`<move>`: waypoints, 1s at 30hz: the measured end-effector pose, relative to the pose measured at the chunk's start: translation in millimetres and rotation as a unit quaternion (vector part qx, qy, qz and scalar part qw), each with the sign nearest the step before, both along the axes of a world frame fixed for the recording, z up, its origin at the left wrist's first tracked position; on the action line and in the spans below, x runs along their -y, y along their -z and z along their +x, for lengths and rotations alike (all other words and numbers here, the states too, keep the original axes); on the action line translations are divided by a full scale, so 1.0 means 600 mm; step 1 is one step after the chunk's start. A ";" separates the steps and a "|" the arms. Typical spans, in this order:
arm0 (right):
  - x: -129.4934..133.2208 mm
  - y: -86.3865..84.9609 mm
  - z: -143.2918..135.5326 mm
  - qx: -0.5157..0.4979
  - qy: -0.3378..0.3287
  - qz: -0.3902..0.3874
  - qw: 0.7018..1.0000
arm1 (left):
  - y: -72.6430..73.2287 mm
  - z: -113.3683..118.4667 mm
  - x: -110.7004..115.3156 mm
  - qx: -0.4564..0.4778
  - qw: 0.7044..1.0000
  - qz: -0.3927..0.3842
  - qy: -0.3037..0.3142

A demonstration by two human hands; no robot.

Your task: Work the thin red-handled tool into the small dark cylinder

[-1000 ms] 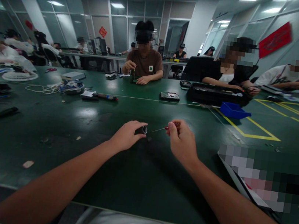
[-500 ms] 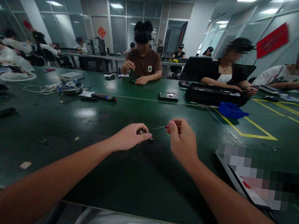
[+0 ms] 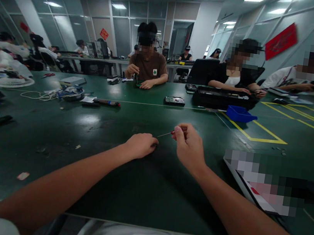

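Note:
My right hand point(image 3: 186, 139) is closed around the red handle of a small screwdriver point(image 3: 176, 132), whose thin shaft points left. The screwdriver's tip ends close to the fingers of my left hand point(image 3: 141, 145). That hand is turned palm down over the green table point(image 3: 123, 190), its fingers curled round a small dark part point(image 3: 154, 145). Most of this part is hidden by the fingers, so I cannot make out its kind.
A hard drive point(image 3: 174, 101) lies beyond my hands, with a blue bin point(image 3: 240, 114) to its right. Left of centre are a dark pen-like tool point(image 3: 106, 102) and bundled cables point(image 3: 71, 93). A co-worker point(image 3: 147, 67) sits opposite. Papers point(image 3: 263, 191) lie by my right forearm.
My left hand has rolled palm down, covering more of the small part it holds. My right hand keeps the screwdriver in almost the same place. The whole view has shifted slightly.

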State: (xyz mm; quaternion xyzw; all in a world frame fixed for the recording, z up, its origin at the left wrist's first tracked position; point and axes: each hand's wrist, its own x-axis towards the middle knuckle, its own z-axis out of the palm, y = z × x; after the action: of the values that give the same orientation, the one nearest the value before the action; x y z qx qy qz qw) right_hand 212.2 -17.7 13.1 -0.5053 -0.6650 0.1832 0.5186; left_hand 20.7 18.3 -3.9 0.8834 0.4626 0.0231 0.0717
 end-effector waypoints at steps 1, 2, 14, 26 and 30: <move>0.000 -0.001 0.000 0.001 0.000 -0.001 1.000 | -0.001 -0.004 -0.003 0.017 1.000 -0.008 -0.001; 0.000 -0.001 0.001 0.003 0.001 -0.002 1.000 | -0.002 -0.011 -0.007 0.044 0.999 -0.021 -0.004; -0.003 0.006 0.000 0.004 -0.005 -0.016 1.000 | -0.050 -0.182 -0.048 0.481 0.815 -0.174 -0.271; -0.002 0.005 -0.003 0.009 -0.009 -0.018 1.000 | -0.112 -0.429 0.005 0.637 0.598 -0.008 -0.487; -0.003 0.006 -0.005 0.011 -0.013 -0.020 1.000 | -0.106 -0.507 0.041 0.611 0.563 0.098 -0.548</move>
State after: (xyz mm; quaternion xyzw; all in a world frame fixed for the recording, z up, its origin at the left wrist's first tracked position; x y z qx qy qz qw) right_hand 209.2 -15.7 9.4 -0.5093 -0.6729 0.1979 0.4987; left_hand -283.7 -6.3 59.5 0.2368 0.6981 0.6376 0.2237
